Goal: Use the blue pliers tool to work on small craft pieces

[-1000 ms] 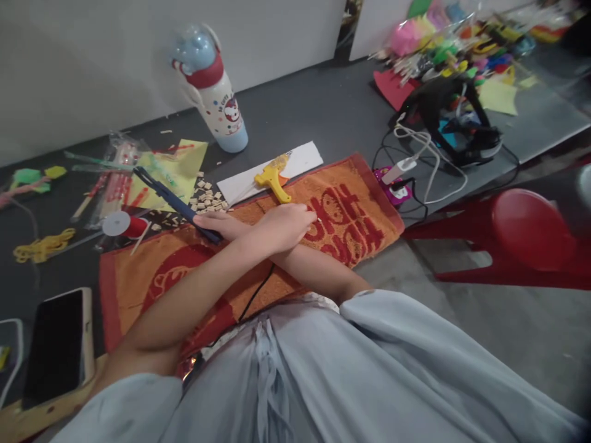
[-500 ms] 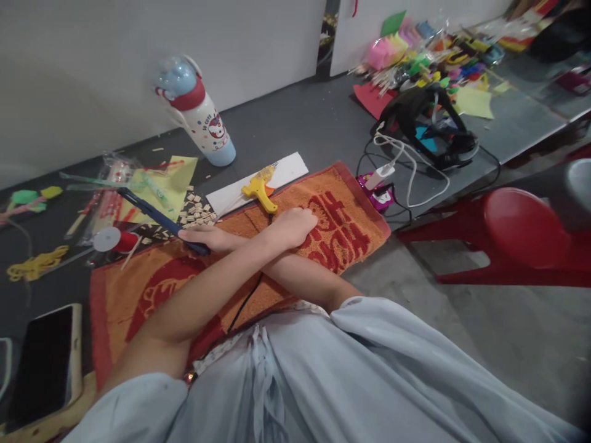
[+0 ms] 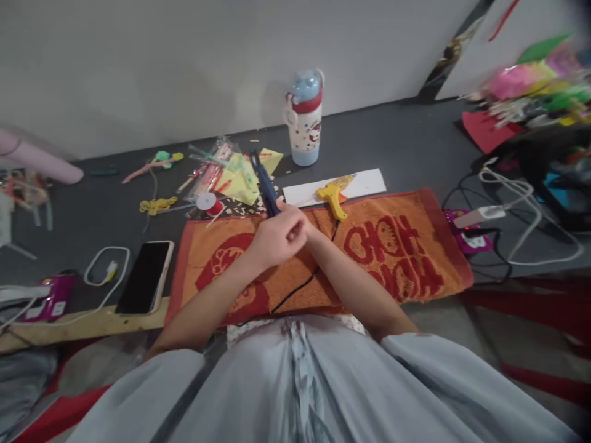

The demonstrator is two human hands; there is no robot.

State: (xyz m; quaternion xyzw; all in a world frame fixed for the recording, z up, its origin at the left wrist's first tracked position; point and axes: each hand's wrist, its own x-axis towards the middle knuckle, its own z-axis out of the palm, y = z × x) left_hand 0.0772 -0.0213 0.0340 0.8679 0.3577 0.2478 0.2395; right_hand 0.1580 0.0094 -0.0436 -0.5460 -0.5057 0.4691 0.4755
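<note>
My left hand (image 3: 279, 237) is curled into a loose fist, with nothing visible in it, and crosses over my right wrist. Mostly hidden behind it, my right hand (image 3: 287, 209) grips a long dark blue hand tool (image 3: 264, 178) whose far end points away from me; its exact kind is unclear. Both hands are above an orange and red towel (image 3: 369, 289). Just beyond the towel, a yellow glue gun (image 3: 333, 195) rests on a white strip (image 3: 369, 182), its black cord running back across the towel. Small pale pieces (image 3: 240, 210) lie near the tool.
A bottle (image 3: 305, 132) stands at the back. Left are a red spool (image 3: 213, 206), yellow cord (image 3: 158, 205), yellow paper (image 3: 272, 161), a phone (image 3: 145, 277) and a white cable (image 3: 108, 251). Right are a power bank (image 3: 480, 216), cables and colourful craft bits (image 3: 530, 80).
The view has swung left, so the towel and bottle appear further right. My left hand has drawn back from the right part of the towel to my right wrist. The dark blue tool now points more straight ahead.
</note>
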